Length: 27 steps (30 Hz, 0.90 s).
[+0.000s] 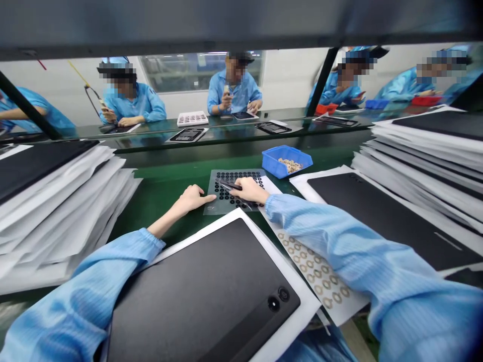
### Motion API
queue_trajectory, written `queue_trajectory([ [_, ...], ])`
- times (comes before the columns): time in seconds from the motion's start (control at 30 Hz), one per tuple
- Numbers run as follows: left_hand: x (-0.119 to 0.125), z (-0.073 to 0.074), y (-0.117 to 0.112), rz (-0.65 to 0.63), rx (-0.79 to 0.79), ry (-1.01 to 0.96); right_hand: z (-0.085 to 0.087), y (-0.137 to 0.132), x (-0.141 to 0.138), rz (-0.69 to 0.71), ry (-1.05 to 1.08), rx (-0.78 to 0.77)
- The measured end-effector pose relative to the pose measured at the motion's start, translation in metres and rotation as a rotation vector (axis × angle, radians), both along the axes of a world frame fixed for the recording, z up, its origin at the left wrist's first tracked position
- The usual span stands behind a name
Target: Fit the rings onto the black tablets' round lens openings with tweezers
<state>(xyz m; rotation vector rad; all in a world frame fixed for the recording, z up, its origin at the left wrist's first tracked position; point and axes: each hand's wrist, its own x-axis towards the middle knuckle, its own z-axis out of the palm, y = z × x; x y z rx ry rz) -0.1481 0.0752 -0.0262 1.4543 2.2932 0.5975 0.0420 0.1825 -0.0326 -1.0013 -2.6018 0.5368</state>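
My left hand [191, 198] rests on the green bench, fingers curled, its fingertip pressing the left edge of a grey sheet of black round stickers [230, 190]. My right hand [249, 189] is closed on black tweezers [230, 185] whose tips lie over the sticker sheet. Below my arms lies a black panel [204, 296] on white paper, with two round holes near its right corner. Under my right forearm is a white sheet of tan ring stickers [320, 279].
A blue bin [287, 161] of small tan parts stands behind the sheet. Tall stacks of panels and paper rise at left [53, 201] and right [426, 151]. Another black panel [385, 216] lies at right. Several people in blue coats work across the bench.
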Motion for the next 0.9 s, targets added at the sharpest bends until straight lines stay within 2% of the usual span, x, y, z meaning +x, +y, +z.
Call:
queue_trajectory([
  [0.3,0.017,0.011,-0.002,-0.141,-0.035,-0.295,-0.004,0.007,0.008,-0.014,0.112,-0.144],
  [0.43,0.027,0.009,0.0,-0.137,-0.028,-0.359,0.003,0.0,0.005,-0.003,0.252,-0.064],
  [0.57,0.03,0.0,0.001,-0.084,-0.006,-0.367,0.008,-0.016,-0.004,0.104,0.317,0.043],
  [0.67,0.03,-0.005,0.002,-0.049,0.015,-0.377,0.004,-0.025,-0.01,0.147,0.309,0.085],
  [0.9,0.032,-0.007,0.001,-0.034,0.039,-0.379,-0.007,-0.026,-0.011,0.116,0.296,0.113],
])
